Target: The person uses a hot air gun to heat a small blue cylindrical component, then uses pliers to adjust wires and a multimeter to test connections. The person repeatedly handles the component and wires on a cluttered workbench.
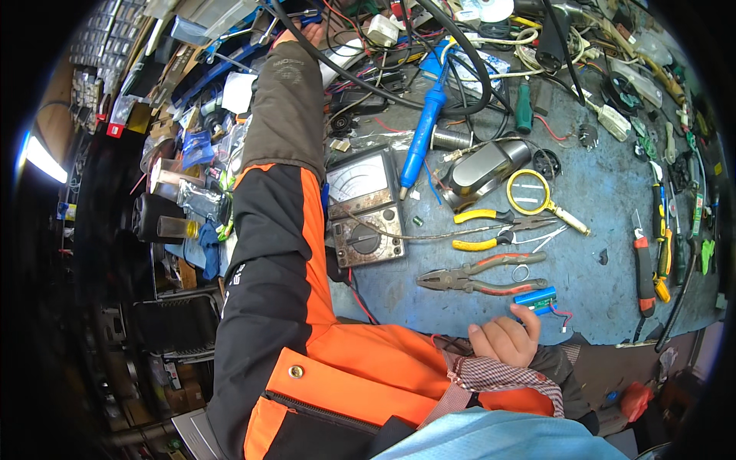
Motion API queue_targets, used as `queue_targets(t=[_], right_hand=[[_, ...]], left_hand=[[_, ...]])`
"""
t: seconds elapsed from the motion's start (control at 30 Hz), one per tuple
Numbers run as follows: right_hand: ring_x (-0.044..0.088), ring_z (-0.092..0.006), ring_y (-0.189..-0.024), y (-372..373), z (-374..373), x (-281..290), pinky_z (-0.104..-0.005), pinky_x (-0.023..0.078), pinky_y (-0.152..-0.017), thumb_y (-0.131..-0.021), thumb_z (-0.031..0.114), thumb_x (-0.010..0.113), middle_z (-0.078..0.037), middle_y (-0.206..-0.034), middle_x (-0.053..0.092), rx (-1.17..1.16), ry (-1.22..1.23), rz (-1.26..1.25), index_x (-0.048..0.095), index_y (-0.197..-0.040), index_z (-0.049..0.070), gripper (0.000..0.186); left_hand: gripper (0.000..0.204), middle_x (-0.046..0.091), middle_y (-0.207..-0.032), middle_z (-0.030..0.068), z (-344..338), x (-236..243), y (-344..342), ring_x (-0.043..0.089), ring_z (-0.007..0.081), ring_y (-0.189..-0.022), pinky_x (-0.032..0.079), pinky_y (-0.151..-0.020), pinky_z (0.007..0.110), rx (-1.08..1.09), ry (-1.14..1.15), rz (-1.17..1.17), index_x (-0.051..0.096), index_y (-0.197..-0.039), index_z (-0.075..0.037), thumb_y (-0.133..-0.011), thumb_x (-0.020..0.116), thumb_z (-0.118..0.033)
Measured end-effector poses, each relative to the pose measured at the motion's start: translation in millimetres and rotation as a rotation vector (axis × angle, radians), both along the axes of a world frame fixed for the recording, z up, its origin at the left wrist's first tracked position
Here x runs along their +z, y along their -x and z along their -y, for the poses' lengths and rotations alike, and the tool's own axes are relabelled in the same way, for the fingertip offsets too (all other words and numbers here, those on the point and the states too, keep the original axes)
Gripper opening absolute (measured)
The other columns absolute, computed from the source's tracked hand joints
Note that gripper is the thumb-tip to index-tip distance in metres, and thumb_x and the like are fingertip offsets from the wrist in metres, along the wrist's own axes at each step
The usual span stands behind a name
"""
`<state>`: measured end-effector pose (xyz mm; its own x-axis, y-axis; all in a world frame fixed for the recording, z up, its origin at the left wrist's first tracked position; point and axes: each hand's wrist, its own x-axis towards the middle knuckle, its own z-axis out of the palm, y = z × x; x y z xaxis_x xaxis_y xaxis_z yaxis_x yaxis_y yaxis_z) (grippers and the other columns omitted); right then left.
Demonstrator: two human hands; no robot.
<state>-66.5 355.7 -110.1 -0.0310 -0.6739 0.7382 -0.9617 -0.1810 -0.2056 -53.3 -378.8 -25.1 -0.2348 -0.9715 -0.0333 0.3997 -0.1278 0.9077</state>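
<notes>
My left arm stretches to the far left of the bench, where my left hand (300, 34) reaches among black cables and blue-handled tools; its fingers are mostly hidden. Low at the bench's front edge, my right hand (506, 337) has curled fingers, and whatever they may hold is hidden. One fingertip is close to a blue battery pack (537, 299) with a green board and a short red lead; I cannot tell whether they touch. Beyond it lie combination pliers (479, 276), yellow-handled pliers (487, 230) and a yellow-rimmed magnifying glass (529, 192).
An analogue multimeter (368, 207) lies beside my left sleeve. A blue soldering iron (425, 130) leans by a solder spool (452, 139) and a grey rounded device (487, 172). A red-and-black cutter (642, 268) and several screwdrivers lie at right. Cables crowd the back.
</notes>
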Motion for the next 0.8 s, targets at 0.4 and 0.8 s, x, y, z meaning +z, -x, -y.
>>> queue_targets(t=[0.4,0.8], right_hand=[[0.064,-0.0188,-0.082,-3,3,4,-0.0515,0.054,-0.100,-0.081,0.011,0.073,-0.003,-0.090,0.063,-0.006,-0.004,0.035,0.074,-0.110,0.011,0.030],[0.061,-0.0286,-0.080,8,7,15,-0.0454,0.052,-0.074,-0.070,0.006,0.074,-0.008,-0.091,0.062,0.210,0.115,0.122,0.076,-0.110,0.006,0.041]], left_hand=[[0.025,0.069,-0.119,0.0284,3,-3,-27,0.073,0.0426,-0.105,0.065,-0.090,0.059,0.065,-0.001,0.169,0.056,-0.127,0.003,-0.113,0.051,-0.017],[0.021,0.075,-0.106,0.0106,-157,123,-152,0.072,0.0218,-0.094,0.059,-0.089,0.036,-0.331,0.200,0.388,0.070,-0.118,0.002,-0.102,0.072,-0.013]])
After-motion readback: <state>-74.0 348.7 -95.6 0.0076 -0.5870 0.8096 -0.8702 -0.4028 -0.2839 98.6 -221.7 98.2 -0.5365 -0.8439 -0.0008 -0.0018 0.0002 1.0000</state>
